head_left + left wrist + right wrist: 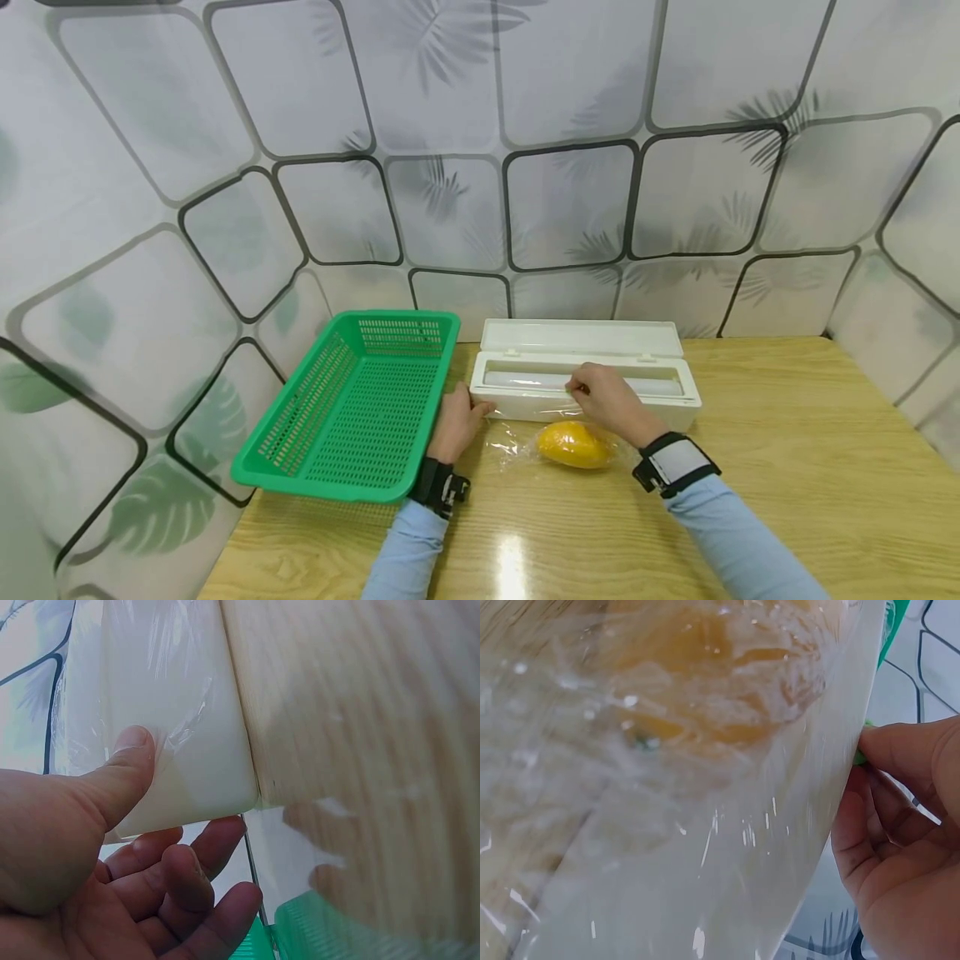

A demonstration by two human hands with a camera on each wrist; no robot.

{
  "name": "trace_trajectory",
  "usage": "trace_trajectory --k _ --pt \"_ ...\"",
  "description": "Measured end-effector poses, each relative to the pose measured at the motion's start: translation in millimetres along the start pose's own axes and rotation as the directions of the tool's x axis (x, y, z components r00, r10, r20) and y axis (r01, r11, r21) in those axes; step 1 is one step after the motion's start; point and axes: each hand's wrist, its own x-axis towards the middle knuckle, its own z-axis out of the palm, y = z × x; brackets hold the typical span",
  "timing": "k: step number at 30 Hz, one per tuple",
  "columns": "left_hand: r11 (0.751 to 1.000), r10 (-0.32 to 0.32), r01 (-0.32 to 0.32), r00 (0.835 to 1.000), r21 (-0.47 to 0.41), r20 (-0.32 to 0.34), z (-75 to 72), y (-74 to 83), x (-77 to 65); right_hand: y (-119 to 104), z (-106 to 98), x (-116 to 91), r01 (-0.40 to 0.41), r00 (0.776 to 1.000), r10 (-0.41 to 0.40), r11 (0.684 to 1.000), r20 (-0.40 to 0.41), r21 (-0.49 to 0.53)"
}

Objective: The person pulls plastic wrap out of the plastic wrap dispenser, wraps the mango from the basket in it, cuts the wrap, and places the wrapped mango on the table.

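A white cling film dispenser (517, 406) lies on the table with its lid (577, 337) swung back and a film roll (521, 380) inside. My left hand (454, 423) holds its left end, the thumb (133, 754) pressing film onto the front face and the fingers curled by the end. Over the dispenser, my right hand (606, 402) pinches a small green slider (859, 756) at the box's edge. Clear cling film (727, 832) hangs down the front. In front of the box, a yellow mango-like fruit (573, 445) lies covered in film.
A green plastic basket (367, 429) stands close to the left of my left hand. The wooden table (780, 450) extends to the right. Patterned sheeting (450, 212) rises behind the dispenser and along the sides.
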Motion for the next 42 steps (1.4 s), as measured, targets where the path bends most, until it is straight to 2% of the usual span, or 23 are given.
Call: trace_trajectory --k 19,27,42 --pt "1.000 0.010 -0.010 1.000 0.011 0.008 -0.4 -0.9 -0.4 5 -1 -3 -0.008 1.000 0.009 1.000 -0.014 0.026" --pt "1.000 -0.009 0.009 1.000 0.008 0.022 -1.2 0.8 -0.2 7 -2 -6 0.002 1.000 -0.002 1.000 -0.028 0.015" --pt "1.000 -0.003 0.003 1.000 0.021 0.006 -1.2 1.4 -0.5 12 -6 -9 -0.002 1.000 0.003 1.000 -0.031 0.027"
